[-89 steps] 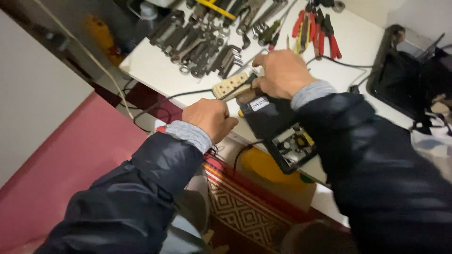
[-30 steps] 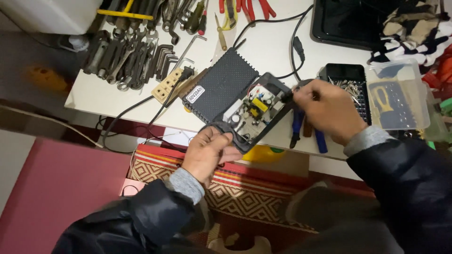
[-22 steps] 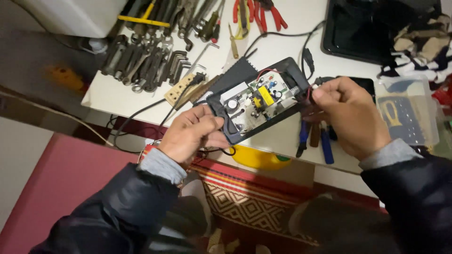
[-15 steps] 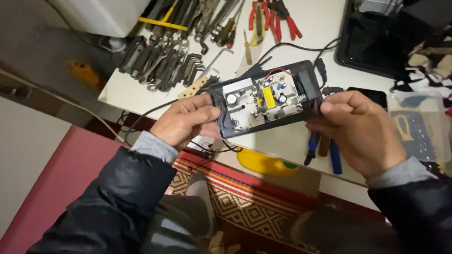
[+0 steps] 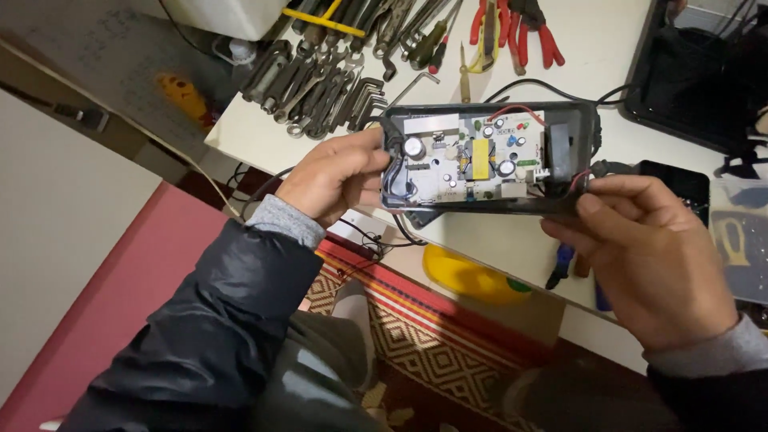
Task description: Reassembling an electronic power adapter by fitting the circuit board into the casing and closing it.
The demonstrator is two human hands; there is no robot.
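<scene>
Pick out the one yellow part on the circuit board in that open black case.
It is the yellow block at the board's middle; the parts around it are silver, black or green.

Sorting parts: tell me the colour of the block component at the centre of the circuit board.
Yellow: the block component shows best in the head view.

White worktable [image 5: 632,72] seen from above. Spanners and hex keys [image 5: 320,80] are piled at its far left, red-handled pliers [image 5: 524,28] laid beside them, a black tray [image 5: 688,88] set at the right. Blue-handled tools [image 5: 564,264] are placed near the front edge; a black cable [image 5: 528,86] is run across the top.
</scene>
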